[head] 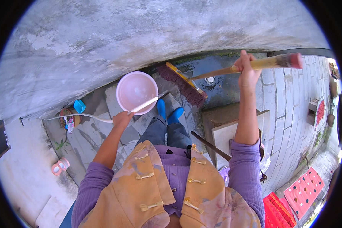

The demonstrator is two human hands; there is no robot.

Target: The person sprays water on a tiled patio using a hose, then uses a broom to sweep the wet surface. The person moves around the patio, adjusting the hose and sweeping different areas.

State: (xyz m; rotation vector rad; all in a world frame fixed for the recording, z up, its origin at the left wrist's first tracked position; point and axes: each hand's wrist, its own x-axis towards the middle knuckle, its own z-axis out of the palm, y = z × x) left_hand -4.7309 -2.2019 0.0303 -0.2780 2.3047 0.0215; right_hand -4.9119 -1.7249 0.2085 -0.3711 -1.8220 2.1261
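My left hand (121, 118) grips a white hose (145, 105) near its end, across the front rim of a pale pink plastic basin (136, 85). A grey streak past the hose tip may be water. Out to the right, my right hand (248, 67) is closed around the wooden handle of a push broom (216, 73). The handle's red-tipped top end is blurred. The broom's dark reddish bristles (181, 87) rest on wet paving by the wall, left of a round floor drain (210, 80). My blue rubber boots (175, 115) stand between basin and broom.
A stained plaster wall (102, 42) runs along the far side. A raised stone slab (225, 139) stands close on the right, with a dark pole (211, 146) before it. Left are a bucket (65, 112), a blue container (79, 106) and pink slippers (60, 166). Bright cloths (304, 192) lie lower right.
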